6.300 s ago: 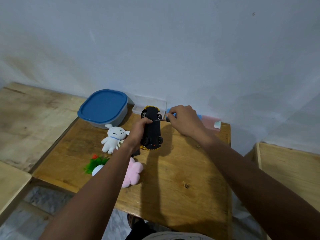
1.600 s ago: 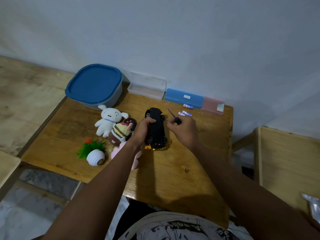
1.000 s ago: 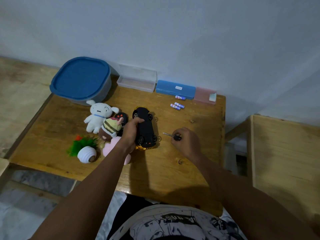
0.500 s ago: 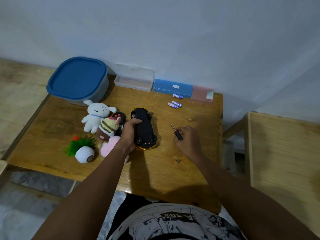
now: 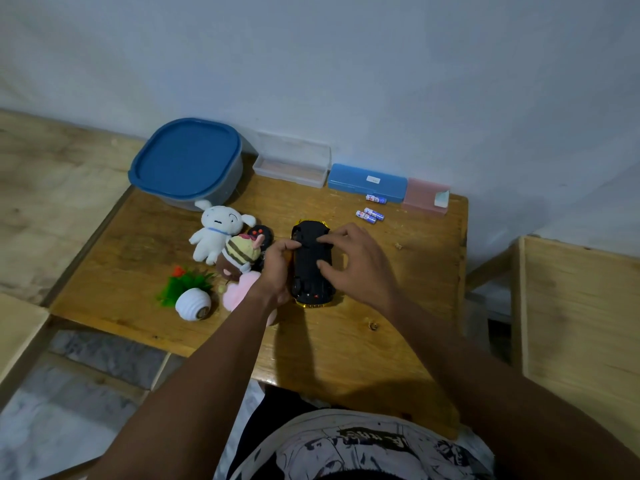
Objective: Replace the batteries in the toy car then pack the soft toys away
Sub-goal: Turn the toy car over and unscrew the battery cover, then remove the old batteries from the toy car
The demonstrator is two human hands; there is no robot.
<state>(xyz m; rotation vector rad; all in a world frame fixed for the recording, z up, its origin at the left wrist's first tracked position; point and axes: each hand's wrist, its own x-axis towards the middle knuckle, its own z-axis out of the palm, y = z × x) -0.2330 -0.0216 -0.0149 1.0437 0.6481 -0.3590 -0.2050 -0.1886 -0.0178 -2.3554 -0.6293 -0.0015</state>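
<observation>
The black toy car [image 5: 310,271] lies upside down on the wooden table [image 5: 346,358], yellow body showing at its near end. My left hand [image 5: 277,268] grips its left side. My right hand [image 5: 360,268] hovers over the car, fingers apart, with thumb and forefinger touching the underside. No screwdriver is in sight. Three small batteries [image 5: 370,215] lie behind the car. The soft toys sit to the left: a white dog [image 5: 214,233], a striped one [image 5: 239,256], a pink one [image 5: 239,289] partly under my left arm, and a green-and-white one [image 5: 192,299].
A blue-lidded container [image 5: 187,161] stands at the back left, with a clear box [image 5: 291,164], a blue case [image 5: 367,181] and a pink box [image 5: 426,197] along the wall. A black remote [image 5: 259,233] lies among the toys. A wooden crate [image 5: 575,306] stands to the right.
My right hand, which held the screwdriver to the right of the car, has moved left onto the car's underside, and the screwdriver is no longer visible. My left hand keeps its hold.
</observation>
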